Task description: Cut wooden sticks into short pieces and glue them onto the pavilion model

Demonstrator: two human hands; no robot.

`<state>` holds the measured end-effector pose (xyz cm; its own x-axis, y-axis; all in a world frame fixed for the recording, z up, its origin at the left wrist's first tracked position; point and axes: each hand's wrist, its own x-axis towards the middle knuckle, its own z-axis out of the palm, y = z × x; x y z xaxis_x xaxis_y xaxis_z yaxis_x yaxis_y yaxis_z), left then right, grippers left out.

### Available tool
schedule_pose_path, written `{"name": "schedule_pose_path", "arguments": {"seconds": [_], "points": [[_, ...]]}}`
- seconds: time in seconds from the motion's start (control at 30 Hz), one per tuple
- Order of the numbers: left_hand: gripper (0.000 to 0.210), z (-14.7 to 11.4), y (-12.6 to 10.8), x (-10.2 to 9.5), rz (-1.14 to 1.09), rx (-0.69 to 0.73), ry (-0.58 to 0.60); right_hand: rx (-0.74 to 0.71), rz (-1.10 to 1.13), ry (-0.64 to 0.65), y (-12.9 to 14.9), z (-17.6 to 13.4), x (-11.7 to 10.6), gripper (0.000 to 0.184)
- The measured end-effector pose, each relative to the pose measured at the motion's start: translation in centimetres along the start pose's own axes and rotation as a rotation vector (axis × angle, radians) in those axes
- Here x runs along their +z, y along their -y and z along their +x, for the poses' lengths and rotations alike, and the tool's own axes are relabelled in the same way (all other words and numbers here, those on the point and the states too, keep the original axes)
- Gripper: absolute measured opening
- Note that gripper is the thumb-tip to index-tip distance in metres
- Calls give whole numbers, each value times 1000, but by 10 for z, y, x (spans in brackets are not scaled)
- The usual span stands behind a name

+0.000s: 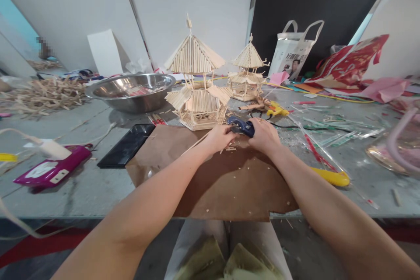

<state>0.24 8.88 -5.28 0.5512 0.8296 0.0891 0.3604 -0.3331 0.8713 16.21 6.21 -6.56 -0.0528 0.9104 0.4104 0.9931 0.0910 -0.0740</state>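
Observation:
My right hand (265, 135) is closed round the handles of blue-handled cutting pliers (242, 126). The plier jaws point left, toward my left hand (218, 138), which pinches a thin wooden stick (196, 143). The stick slants down and left from my fingers; its tip at the jaws is too small to make out. Just behind my hands stands a two-tiered pavilion model (193, 54) built of thin sticks. Short cut pieces (229, 149) lie below my hands on a brown sheet (236, 197).
A smaller stick pavilion (250, 57) stands farther back, near a yellow glue gun (277, 108). Left are a metal basin (141, 101), a black phone (126, 146), a purple power strip (54, 168) and a stick pile (49, 96). A yellow-handled tool (331, 177) lies right.

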Motion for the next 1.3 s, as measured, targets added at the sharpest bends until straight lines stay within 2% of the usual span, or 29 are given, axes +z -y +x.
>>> {"name": "schedule_pose_path", "arguments": {"seconds": [0.17,0.43,0.87,1.3], "points": [[14,1,3,0,-33,-30,7,-9,-13,13,1,-1,-2,36],[13,0,-2,0,-232,-109,19,-21,6,52,3,-1,-7,30],[11,-1,-1,-2,-285,-96,40,-1,-15,73,4,-1,-7,27],[16,-2,-2,-4,-363,-70,82,92,-63,94,9,-4,-10,22]]}}
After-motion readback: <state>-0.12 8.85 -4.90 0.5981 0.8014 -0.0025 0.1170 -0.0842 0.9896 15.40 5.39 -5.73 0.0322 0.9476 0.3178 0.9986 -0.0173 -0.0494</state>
